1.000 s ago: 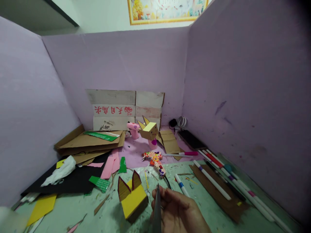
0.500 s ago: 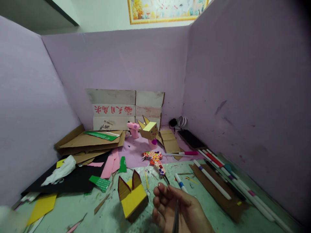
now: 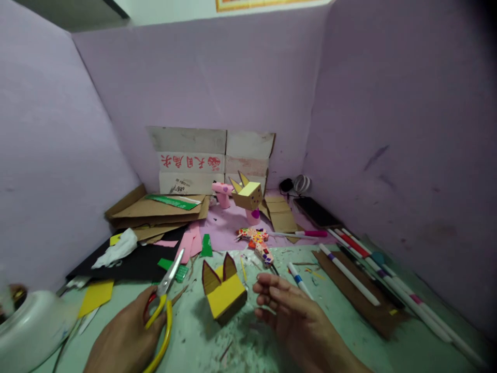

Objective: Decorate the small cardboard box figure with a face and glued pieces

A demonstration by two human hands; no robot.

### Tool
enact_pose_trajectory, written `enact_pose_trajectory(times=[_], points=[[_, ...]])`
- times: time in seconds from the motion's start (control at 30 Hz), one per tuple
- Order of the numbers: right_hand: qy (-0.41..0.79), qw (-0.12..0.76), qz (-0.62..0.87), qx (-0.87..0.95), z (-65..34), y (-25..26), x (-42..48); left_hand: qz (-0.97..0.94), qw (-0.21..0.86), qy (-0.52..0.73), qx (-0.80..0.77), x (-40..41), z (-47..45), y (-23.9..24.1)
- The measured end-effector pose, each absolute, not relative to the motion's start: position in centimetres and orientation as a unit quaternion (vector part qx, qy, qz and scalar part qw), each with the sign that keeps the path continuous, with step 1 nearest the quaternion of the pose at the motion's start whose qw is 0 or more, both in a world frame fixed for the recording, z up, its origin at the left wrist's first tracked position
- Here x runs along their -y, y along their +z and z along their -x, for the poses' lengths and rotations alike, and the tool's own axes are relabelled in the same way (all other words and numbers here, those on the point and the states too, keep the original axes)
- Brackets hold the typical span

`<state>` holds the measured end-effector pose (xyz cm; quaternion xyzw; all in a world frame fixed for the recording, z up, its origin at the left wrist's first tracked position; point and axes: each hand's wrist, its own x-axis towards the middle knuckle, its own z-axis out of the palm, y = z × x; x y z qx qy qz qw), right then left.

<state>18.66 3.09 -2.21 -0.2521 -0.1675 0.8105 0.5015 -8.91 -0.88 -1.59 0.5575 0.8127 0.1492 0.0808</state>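
My left hand point(image 3: 124, 336) is closed round the yellow handles of a pair of scissors point(image 3: 165, 305), whose blades point up and away toward the green paper scraps. Just right of it stands a small yellow cardboard box with two pointed brown ears point(image 3: 223, 290). My right hand point(image 3: 295, 316) hovers to the right of that box with its fingers loosely stretched toward it and nothing in them.
A decorated glue gun point(image 3: 258, 243), several markers point(image 3: 349, 274) and a brown cardboard strip point(image 3: 361, 295) lie to the right. Cardboard sheets point(image 3: 155, 212), black paper point(image 3: 132, 261), a second eared box figure point(image 3: 248, 197) and a phone point(image 3: 316, 212) sit farther back. A white container point(image 3: 31, 331) is at the near left.
The view has tilted down. My left hand has come into view holding the scissors, and my right hand no longer holds the thin dark tool it had before.
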Motion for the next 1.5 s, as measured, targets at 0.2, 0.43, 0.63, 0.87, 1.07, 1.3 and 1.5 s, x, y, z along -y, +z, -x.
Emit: enact_pose_trajectory(times=[0.2, 0.43, 0.63, 0.87, 1.07, 1.3, 1.5], points=[[0.717, 0.560, 0.313, 0.272, -18.3, -3.0, -3.3, -0.564, 0.036, 0.077, -0.822, 0.4, 8.1, -0.9], [0.665, 0.560, 0.338, 0.360, -18.7, -3.9, -3.6, -0.576, 0.358, 0.371, -0.635, 1.4, 1.7, -3.3], [0.671, 0.531, 0.340, 0.389, -19.1, -3.6, -3.6, -0.527, 0.430, 0.487, -0.547, -1.1, 0.0, -2.5], [0.767, 0.504, 0.331, 0.220, -19.3, -2.5, -3.6, -0.406, 0.555, 0.549, -0.475, -1.9, 0.1, -2.1], [0.620, 0.538, 0.429, 0.378, -19.8, -2.0, -4.2, -0.367, 0.564, 0.569, -0.473, -1.8, 0.0, -3.3], [0.424, 0.530, 0.504, 0.534, -21.6, -2.4, -6.0, -0.393, 0.549, 0.564, -0.475, -1.5, 0.0, -3.2], [0.300, 0.523, 0.548, 0.580, -23.0, -3.9, -8.1, -0.397, 0.529, 0.573, -0.484, -1.7, 0.3, -3.7]])
